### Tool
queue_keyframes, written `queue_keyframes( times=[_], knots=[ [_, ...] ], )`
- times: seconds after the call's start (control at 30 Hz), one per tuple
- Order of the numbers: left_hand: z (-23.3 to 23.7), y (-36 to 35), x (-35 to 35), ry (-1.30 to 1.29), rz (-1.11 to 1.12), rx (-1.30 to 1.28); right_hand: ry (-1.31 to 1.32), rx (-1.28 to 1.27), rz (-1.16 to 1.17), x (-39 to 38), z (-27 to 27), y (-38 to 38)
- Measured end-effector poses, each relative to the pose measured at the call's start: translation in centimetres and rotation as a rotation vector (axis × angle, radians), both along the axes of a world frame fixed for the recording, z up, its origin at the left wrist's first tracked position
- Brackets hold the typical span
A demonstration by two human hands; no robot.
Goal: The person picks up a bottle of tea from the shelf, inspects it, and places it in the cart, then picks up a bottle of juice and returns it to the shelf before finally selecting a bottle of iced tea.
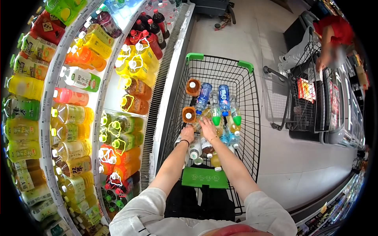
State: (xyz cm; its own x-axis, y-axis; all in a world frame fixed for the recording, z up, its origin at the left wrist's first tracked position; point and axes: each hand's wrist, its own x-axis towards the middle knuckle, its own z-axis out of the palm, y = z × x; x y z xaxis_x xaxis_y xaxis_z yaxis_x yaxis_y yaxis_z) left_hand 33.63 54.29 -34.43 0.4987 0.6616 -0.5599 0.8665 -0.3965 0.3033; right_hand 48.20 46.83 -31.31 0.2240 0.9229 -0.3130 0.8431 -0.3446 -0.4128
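Note:
Both of my hands are down inside the shopping cart, among drink bottles. My left hand is closed just below an amber bottle with a white cap; what its fingers hold is hidden. Beside it, my right hand has its fingers bent over a pale yellowish bottle, partly covered by the hand. Just beyond lie two blue-labelled bottles. Bottles with green labels lie right of my right hand. Under my wrists are a white bottle and a dark-brown bottle.
Shelves of bottled drinks line the left side, close to the cart. The cart's green handle panel is in front of my body. At right, a person in red stands by another cart, near a glass-sided freezer.

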Motion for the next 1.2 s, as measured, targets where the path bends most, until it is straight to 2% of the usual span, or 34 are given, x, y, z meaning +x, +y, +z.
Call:
queue_keyframes(
  times=[0.1,0.2,0.3,0.37,0.47,0.53,0.57,0.63,0.7,0.77,0.8,0.9,0.93,1.03,1.07,1.1,1.2],
  knots=[
    [4.8,-0.9,-0.3,-0.02,-0.093,0.003,0.085,0.018,-0.043,0.2,1.3,0.6],
    [5.9,-1.4,0.2,-0.141,-0.021,0.024,0.122,0.08,-0.081,0.0,2.4,0.7],
    [11.5,-0.7,0.7,-0.233,0.025,0.015,0.153,0.174,-0.06,0.0,2.7,0.5],
    [14.7,-0.4,0.4,-0.262,0.043,0.067,0.144,0.195,-0.043,-0.5,4.8,0.1],
    [19.5,0.1,-0.8,-0.292,0.06,0.12,0.286,0.338,-0.015,-1.5,7.9,-0.7],
    [22.4,0.1,-1.7,-0.269,0.059,0.099,0.546,0.353,-0.137,-2.6,10.2,-1.5],
    [24.4,-0.2,-2.3,-0.276,0.058,0.098,0.538,0.353,-0.137,-3.2,12.0,-2.1],
    [28.7,-0.7,-4.1,-0.509,0.03,0.093,0.544,0.493,-0.245,-4.5,16.0,-3.6],
    [30.9,-1.4,-6.6,-0.644,0.016,-0.048,0.525,0.529,-0.297,-5.4,19.8,-4.7],
    [32.5,-2.8,-8.6,-0.889,0.22,-0.368,0.71,0.506,-0.394,-6.4,23.6,-6.0],
    [32.4,-3.4,-9.8,-0.889,0.195,-0.4,0.677,0.545,-0.387,-6.9,24.9,-6.3],
    [34.1,-5.7,-13.1,-0.985,0.123,-0.277,0.743,0.543,-0.376,-9.2,32.3,-7.3],
    [37.5,-6.4,-14.0,-0.926,0.105,-0.242,0.805,0.525,-0.357,-10.1,35.0,-7.5],
    [41.8,-8.5,-16.6,-0.98,0.194,-0.187,0.8,0.468,-0.263,-13.5,42.5,-7.8],
    [43.0,-8.9,-17.3,-1.047,0.197,-0.13,0.898,0.462,-0.23,-14.8,44.4,-7.7],
    [44.1,-9.5,-18.6,-1.069,0.237,-0.081,0.789,0.569,-0.152,-15.7,42.5,-7.1],
    [48.2,-10.4,-22.6,-1.08,0.312,0.044,0.95,0.478,-0.099,-19.4,47.1,-6.4]
  ],
)
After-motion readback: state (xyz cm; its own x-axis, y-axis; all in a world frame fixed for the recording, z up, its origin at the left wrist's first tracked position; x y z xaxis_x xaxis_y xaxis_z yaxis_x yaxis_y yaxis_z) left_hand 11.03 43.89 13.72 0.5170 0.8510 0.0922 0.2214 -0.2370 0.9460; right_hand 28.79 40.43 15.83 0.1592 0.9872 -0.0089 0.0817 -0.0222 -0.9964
